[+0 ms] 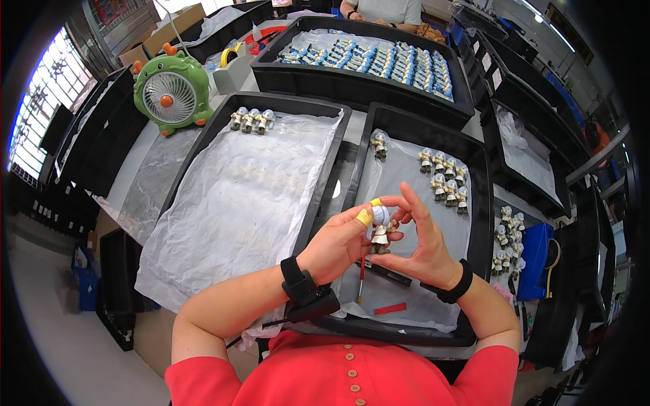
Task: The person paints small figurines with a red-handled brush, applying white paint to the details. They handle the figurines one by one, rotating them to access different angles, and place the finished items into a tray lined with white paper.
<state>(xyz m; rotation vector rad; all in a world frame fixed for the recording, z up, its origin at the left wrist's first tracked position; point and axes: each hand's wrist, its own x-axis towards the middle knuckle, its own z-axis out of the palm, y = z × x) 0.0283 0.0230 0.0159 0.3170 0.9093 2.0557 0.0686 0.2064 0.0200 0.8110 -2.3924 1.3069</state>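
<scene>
Over the right-hand tray, both hands meet at a small figurine [380,230] with a pale blue-grey head, white clothes and a dark base. My left hand [333,247] grips it from the left, with yellow wraps on the thumb and a fingertip. From the other side my right hand [428,247] holds it too, thumb at the base, other fingers curled by its side and the index finger raised. A thin red-handled brush [361,277] points down just below the figurine; whether fingers hold it or it lies in the tray I cannot tell.
A paper-lined left tray [181,177] bears a few figurines [252,120]; the right tray [485,223] has several more figurines [443,177] and a red strip [390,308]. Behind stand a tray of blue-white pieces [359,88], a green fan [169,95] and another person [386,12].
</scene>
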